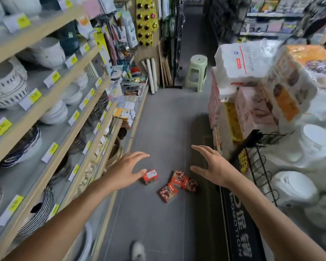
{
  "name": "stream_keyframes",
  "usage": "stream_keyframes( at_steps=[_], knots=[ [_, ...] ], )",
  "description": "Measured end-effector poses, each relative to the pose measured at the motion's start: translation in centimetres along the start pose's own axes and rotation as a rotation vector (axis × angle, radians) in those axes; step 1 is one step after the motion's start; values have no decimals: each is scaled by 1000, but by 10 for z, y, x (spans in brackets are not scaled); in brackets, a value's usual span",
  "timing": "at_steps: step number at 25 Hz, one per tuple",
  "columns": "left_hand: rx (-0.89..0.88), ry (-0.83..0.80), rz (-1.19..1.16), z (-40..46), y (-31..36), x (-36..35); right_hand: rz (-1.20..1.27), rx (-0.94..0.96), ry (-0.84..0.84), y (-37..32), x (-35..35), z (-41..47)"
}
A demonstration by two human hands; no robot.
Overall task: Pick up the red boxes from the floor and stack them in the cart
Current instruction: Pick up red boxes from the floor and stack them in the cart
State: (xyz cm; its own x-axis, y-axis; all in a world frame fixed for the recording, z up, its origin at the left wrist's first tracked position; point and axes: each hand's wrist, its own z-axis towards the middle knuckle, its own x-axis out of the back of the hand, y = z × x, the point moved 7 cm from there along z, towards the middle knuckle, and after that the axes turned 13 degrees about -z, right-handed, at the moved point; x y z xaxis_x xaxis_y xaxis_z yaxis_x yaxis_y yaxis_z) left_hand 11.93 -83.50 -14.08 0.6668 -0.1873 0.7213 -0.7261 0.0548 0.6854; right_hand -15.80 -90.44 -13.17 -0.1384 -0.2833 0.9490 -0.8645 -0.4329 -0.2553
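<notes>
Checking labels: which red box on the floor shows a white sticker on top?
The leftmost red box, lying apart by the left hand thumb. The other three boxes cluster to its right, showing printed faces without a sticker.

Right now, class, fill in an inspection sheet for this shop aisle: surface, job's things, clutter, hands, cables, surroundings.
Surface: grey tiled floor, bare around the boxes.
Job's things: four small red cardboard boxes on the floor, three bunched, one apart at left; no cart seen.
Clutter: pale green plastic stool at the aisle end.
Hands: left hand and right hand open above the boxes, no grip yet.
Cables: nothing seen.
Surroundings: wooden shelves of bowls left; stacked wrapped paper packs right.
</notes>
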Motion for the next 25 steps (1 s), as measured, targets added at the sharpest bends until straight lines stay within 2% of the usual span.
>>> stream_keyframes(
  at_steps=[8,15,19,25],
  knots=[
    [36,3,-113,140,-97,0,58,-112,-34,48,-10,138],
    [179,-115,-161,223,-212,-54,98,-165,-157,97,-78,246],
    [287,-159,-125,253,-292,-105,133,-156,-211,127,-142,302],
    [436,-266,-76,282,-435,-249,215,-156,-351,178,-323,368]
  ],
)
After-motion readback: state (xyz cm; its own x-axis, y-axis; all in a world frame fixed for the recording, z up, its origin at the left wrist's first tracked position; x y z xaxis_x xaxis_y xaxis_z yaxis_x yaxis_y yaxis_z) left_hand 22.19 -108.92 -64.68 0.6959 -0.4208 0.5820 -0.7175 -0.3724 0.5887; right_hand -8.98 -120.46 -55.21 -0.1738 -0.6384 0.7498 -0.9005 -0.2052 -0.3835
